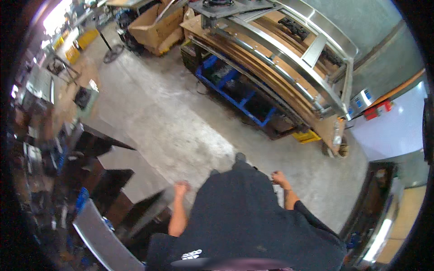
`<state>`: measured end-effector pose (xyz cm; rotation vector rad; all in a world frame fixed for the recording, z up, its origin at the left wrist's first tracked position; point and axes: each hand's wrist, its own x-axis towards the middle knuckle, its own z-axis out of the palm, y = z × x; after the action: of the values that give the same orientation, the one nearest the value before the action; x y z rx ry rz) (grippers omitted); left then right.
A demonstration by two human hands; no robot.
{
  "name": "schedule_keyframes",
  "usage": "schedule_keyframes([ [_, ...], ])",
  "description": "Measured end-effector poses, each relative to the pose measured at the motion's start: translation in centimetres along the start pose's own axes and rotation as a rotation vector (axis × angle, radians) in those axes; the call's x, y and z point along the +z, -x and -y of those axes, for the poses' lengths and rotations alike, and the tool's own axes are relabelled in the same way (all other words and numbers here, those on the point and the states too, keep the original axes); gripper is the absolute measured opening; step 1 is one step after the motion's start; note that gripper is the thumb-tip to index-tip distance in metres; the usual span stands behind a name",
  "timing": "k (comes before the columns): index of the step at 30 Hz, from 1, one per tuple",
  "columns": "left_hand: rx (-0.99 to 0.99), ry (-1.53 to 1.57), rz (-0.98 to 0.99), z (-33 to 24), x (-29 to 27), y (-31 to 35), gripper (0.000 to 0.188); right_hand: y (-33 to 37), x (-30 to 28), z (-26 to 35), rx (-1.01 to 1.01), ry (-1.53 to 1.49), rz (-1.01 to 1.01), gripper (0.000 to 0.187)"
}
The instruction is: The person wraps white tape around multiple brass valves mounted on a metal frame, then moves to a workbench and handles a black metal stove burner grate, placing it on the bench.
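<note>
My left hand (182,187) hangs beside my dark shirt, over the concrete floor near dark metal stock on the left. It is blurred, and its fingers do not show clearly. On the other side of my body, my right hand (279,178) is held low with its fingers curled in. I see nothing held in it. Neither hand touches a workpiece. Ahead to the right is a large curved metal frame (275,47), lying on a wooden-topped workbench (253,67).
A blue metal frame (230,97) and a yellow crate (306,136) sit under the bench. A cardboard box (158,29) stands at the far end. Dark metal pieces (104,180) and a curved panel (104,239) crowd the left. A white panel (391,128) leans at right.
</note>
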<state>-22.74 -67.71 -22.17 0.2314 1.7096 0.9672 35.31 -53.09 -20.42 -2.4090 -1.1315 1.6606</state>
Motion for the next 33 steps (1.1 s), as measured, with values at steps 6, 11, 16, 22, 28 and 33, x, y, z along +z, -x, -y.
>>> schedule_keyframes([
  [6, 0.024, -0.491, 0.234, 2.2, 1.0, 0.1, 0.017, 1.2, 0.4, 4.9, -0.167, 0.024, -0.012, 0.048],
  [11, -0.255, -0.044, -0.026, -0.6, 2.1, -1.4, 0.021, 0.7, 0.7, 8.5, -0.119, -0.032, -0.003, 0.040],
  [16, -0.225, -0.106, -0.005, -7.7, 3.6, -6.6, 0.027, -3.4, -0.2, 11.5, -0.019, 0.089, 0.028, 0.028],
  [22, -0.159, -0.031, -0.065, -18.2, 8.5, -12.5, 0.029, -9.6, -1.9, 21.5, -0.060, 0.106, 0.113, 0.031],
  [28, -0.050, 0.177, -0.096, -31.0, 13.6, -17.5, 0.031, -18.0, -4.0, 39.6, -0.265, 0.229, 0.157, 0.033],
  [33, 0.065, 0.300, -0.087, -41.1, 16.7, -22.6, 0.036, -22.5, -4.5, 50.6, -0.533, 0.212, 0.031, 0.042],
])
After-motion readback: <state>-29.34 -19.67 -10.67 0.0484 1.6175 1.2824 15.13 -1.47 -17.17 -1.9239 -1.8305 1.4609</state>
